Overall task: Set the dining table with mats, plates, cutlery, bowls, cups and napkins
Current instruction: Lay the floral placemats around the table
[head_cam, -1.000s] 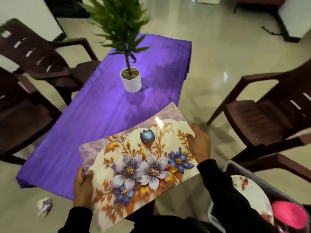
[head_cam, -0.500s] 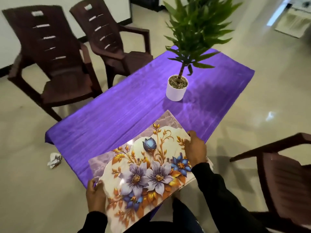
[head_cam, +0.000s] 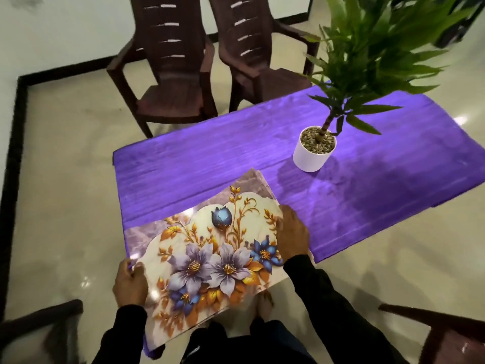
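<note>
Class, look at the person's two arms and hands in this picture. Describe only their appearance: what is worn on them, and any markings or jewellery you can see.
Both arms wear long black sleeves, left sleeve and right sleeve, ending at the wrists. The fabric looks plain, with no visible logos or stripes. The left hand and right hand are bare: no gloves, and no rings or watch show.

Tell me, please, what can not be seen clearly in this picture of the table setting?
- Mats, head view: how many are in the stack; the top one covers the rest.
- Left hand, right hand: fingers under the mats are hidden.
- Plant: top cut off by the frame edge.
</note>
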